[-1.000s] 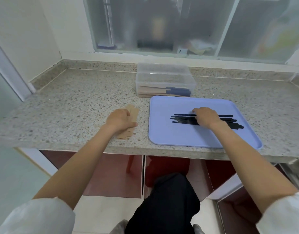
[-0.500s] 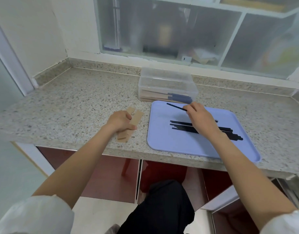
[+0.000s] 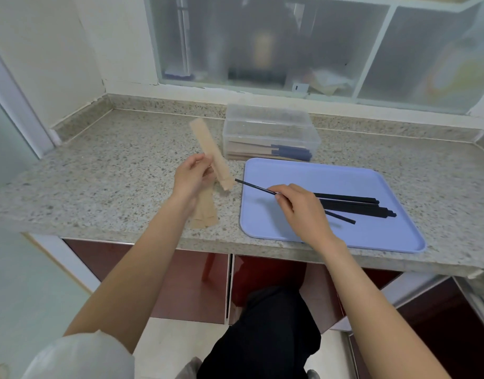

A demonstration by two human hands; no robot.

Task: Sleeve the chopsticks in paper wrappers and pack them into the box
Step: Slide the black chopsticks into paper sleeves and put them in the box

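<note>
Left hand point(image 3: 193, 178) is up off the counter, fingers and thumb pinching a tan paper wrapper point(image 3: 211, 154) near its lower end; the wrapper sticks up and away, tilted toward the back-left, its near end pointing down toward the tray. Right hand point(image 3: 303, 206) is over the lavender tray point(image 3: 303, 173), fingers curled round a black chopstick point(image 3: 253, 186) — thin tip pokes out left past the tray's rim, close to the wrapper's lower end but not touching it; butt end comes out behind the hand at lower right. Can't tell if it's one stick or a pair in the grip. Hands sit near each other, w/ a gap between.

More loose black chopsticks point(image 3: 353, 205) lie in a bundle on the tray, just right of the right hand, roughly parallel, running left-right. A small stack of spare wrappers point(image 3: 205, 214) lies flat on the speckled stone counter point(image 3: 112, 165), partly under the left wrist, near the counter's front edge.

Clear plastic box point(image 3: 270, 132) stands behind the tray, touching or just about touching its far rim — inside, several already sleeved sets lie flat, tan paper at left and dark ends showing at right. Frosted sliding window point(image 3: 262, 42) runs along the back wall.
</note>
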